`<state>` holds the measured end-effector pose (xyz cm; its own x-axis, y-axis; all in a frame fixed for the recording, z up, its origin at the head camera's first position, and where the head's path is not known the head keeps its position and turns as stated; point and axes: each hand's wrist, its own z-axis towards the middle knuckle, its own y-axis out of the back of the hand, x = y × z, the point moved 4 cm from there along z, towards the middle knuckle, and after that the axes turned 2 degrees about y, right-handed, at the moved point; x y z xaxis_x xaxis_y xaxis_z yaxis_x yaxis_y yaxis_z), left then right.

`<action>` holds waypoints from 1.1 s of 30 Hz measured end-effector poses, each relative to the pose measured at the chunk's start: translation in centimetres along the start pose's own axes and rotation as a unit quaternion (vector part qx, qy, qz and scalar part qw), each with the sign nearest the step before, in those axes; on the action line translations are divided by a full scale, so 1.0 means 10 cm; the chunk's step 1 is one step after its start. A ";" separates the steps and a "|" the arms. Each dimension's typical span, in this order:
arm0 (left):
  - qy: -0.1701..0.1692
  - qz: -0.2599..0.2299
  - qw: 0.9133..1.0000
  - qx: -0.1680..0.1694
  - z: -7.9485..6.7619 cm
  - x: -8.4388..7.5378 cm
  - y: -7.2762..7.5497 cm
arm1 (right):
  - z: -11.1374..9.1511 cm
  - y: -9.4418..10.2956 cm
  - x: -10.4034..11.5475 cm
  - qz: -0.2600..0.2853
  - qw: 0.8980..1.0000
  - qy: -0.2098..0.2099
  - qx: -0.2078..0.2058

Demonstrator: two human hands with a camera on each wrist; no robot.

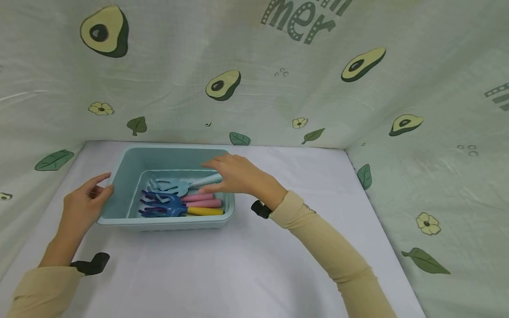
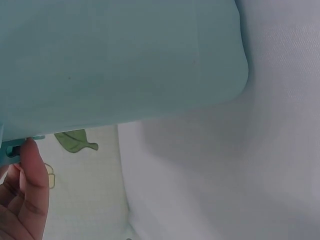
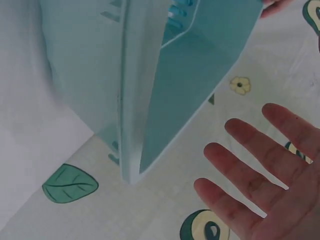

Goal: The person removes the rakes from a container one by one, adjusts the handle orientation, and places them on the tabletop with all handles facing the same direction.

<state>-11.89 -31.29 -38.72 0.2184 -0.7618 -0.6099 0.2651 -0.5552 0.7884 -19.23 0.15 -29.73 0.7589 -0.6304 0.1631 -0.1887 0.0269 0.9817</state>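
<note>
A light blue plastic bin point(image 1: 167, 224) stands toward the back left of the table. My left hand point(image 1: 82, 204) pinches its left end; in the left wrist view the thumb point(image 2: 34, 182) presses on the handle point(image 2: 14, 151). Over the bin's right end hovers my right hand point(image 1: 240, 176), its fingers point(image 3: 250, 182) spread and holding nothing in the right wrist view. Inside lie a light blue hand rake point(image 1: 179, 187), blue rakes point(image 1: 169, 207) overlapping in front of it, two pink handles point(image 1: 204, 203) and a yellow handle point(image 1: 207, 211). Overlap hides how some handles and heads join.
A white cloth covers the table point(image 1: 254, 269). Behind and to both sides hangs a pale green curtain point(image 1: 167, 57) printed with avocados and leaves. Black straps point(image 1: 260, 209) circle both wrists.
</note>
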 end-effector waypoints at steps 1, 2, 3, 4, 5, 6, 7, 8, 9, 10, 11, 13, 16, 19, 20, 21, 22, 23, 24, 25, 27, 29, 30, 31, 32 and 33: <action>0.001 0.001 1.000 0.002 0.00 0.00 0.00 | 0.03 0.00 0.01 0.007 1.000 0.000 0.002; 0.001 0.001 1.000 0.004 0.00 0.00 0.00 | 0.06 -0.01 0.02 0.014 1.000 0.002 0.003; 0.000 0.001 1.000 0.004 0.01 -0.01 0.00 | 0.09 -0.01 0.02 0.021 1.000 0.003 0.004; -0.001 0.001 1.000 0.005 0.01 -0.01 0.01 | 0.12 -0.01 0.04 0.027 1.000 0.004 0.005; -0.002 0.001 1.000 0.006 0.01 -0.01 0.01 | 0.15 -0.02 0.05 0.033 0.999 0.006 0.007; -0.002 0.000 1.000 0.007 0.01 -0.01 0.01 | 0.18 -0.02 0.06 0.041 0.999 0.009 0.008; -0.002 0.001 1.000 0.007 0.01 -0.01 0.01 | 0.22 -0.03 0.07 0.051 0.999 0.011 0.011; -0.001 0.001 1.000 0.007 0.01 -0.01 0.01 | 0.25 -0.04 0.08 0.057 0.998 0.014 0.013; 0.000 0.002 1.000 0.007 0.01 -0.01 0.02 | 0.29 -0.05 0.09 0.064 0.998 0.015 0.018; 0.001 0.003 1.000 0.007 0.00 0.00 0.02 | 0.32 -0.06 0.11 0.072 0.997 0.016 0.023; 0.002 0.004 1.000 0.008 0.00 0.00 0.02 | 0.37 -0.08 0.12 0.082 0.996 0.016 0.030; 0.003 0.005 1.000 0.008 0.00 0.01 0.02 | 0.44 -0.12 0.13 0.102 0.994 0.014 0.045; 0.004 0.006 1.000 0.008 0.01 0.01 0.02 | 0.57 -0.20 0.13 0.128 0.989 0.004 0.069; 0.005 0.005 1.000 0.010 0.01 0.00 0.01 | 0.67 -0.29 0.11 0.146 0.985 -0.010 0.091; 0.006 0.006 1.000 0.010 0.01 0.00 0.01 | 0.70 -0.32 0.10 0.151 0.984 -0.015 0.098; 0.007 0.005 1.000 0.010 0.01 0.00 0.01 | 0.73 -0.35 0.09 0.155 0.982 -0.020 0.104; 0.007 0.006 1.000 0.011 0.01 0.00 0.01 | 0.75 -0.38 0.08 0.159 0.981 -0.025 0.112; 0.008 0.007 1.000 0.012 0.01 -0.01 0.01 | 0.78 -0.41 0.06 0.164 0.979 -0.030 0.119; 0.009 0.007 1.000 0.012 0.02 -0.01 0.01 | 0.80 -0.44 0.05 0.169 0.977 -0.036 0.127; 0.011 0.007 1.000 0.013 0.02 0.00 0.01 | 0.82 -0.47 0.04 0.173 0.975 -0.044 0.136; 0.012 0.007 1.000 0.013 0.02 0.00 0.00 | 0.85 -0.54 0.02 0.176 0.971 -0.059 0.152; 0.013 0.008 1.000 0.012 0.03 0.00 0.00 | 0.87 -0.59 0.00 0.176 0.968 -0.076 0.162; 0.012 0.008 1.000 0.011 0.03 0.00 0.00 | 0.88 -0.62 -0.01 0.177 0.966 -0.085 0.165; 0.012 0.008 1.000 0.010 0.03 0.00 0.00 | 0.89 -0.65 -0.01 0.178 0.965 -0.095 0.167; 0.012 0.009 1.000 0.009 0.03 0.00 0.00 | 0.90 -0.68 -0.02 0.178 0.965 -0.101 0.166; 0.011 0.009 1.000 0.008 0.03 0.00 0.00 | 0.91 -0.70 -0.02 0.178 0.964 -0.106 0.164</action>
<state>-12.20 -31.38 -38.67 0.2445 -0.7639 -0.5972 0.2464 -0.5468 0.8002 -23.78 -6.97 -37.54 0.4720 -0.7723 0.4252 -0.6270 0.0450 0.7777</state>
